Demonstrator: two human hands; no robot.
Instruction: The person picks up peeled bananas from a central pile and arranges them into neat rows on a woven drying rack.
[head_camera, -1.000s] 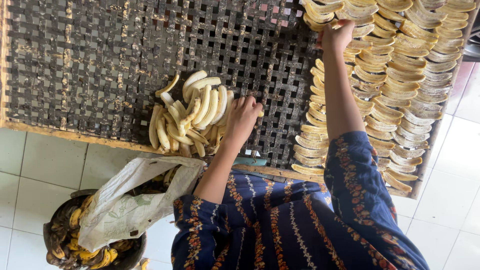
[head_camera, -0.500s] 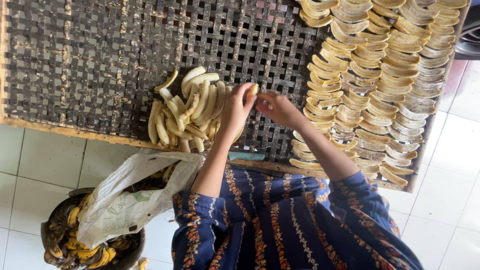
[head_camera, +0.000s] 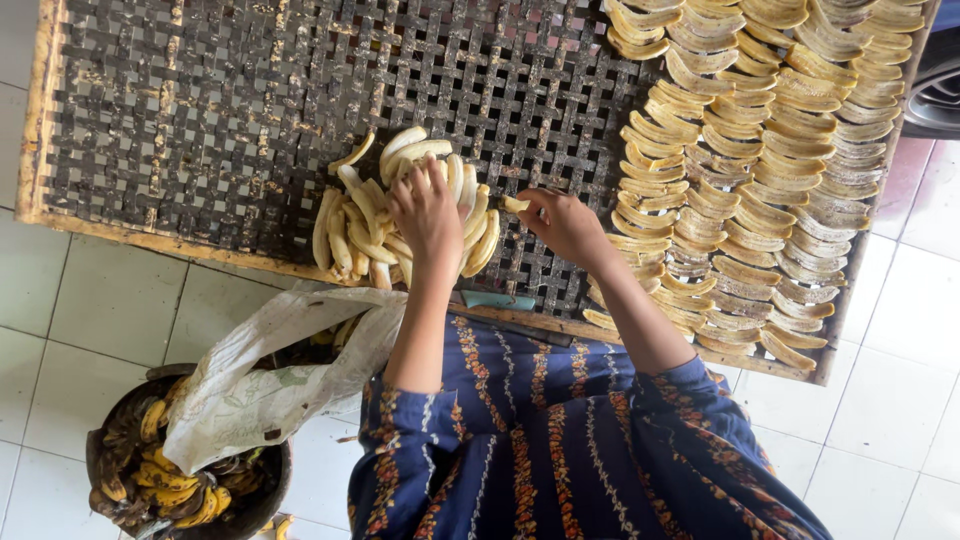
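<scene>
Peeled bananas handled over a woven drying rack, seen from above.

Left hand (head_camera: 428, 212) laid palm-down on the heap of peeled bananas (head_camera: 400, 215), fingers spread and loosely curled over the top pieces; whether one is actually gripped, cannot tell. Right hand (head_camera: 565, 225) just beside the heap, fingertips pinched on a single banana piece (head_camera: 515, 204), its long axis pointing back toward the heap. Heap resting near the front edge of the dark lattice rack (head_camera: 220, 110), pieces mostly lengthwise away from the body. Overlapping rows of laid-out slices (head_camera: 770, 140) filling the rack's far side beyond the right hand, nearer that hand than the left. Bare lattice on the heap's other side. On the tiled floor (head_camera: 60, 300) below the rack edge, a bucket of banana peels (head_camera: 150, 480) partly draped by a pale plastic bag (head_camera: 270, 370). Nothing standing between hands and rows.
</scene>
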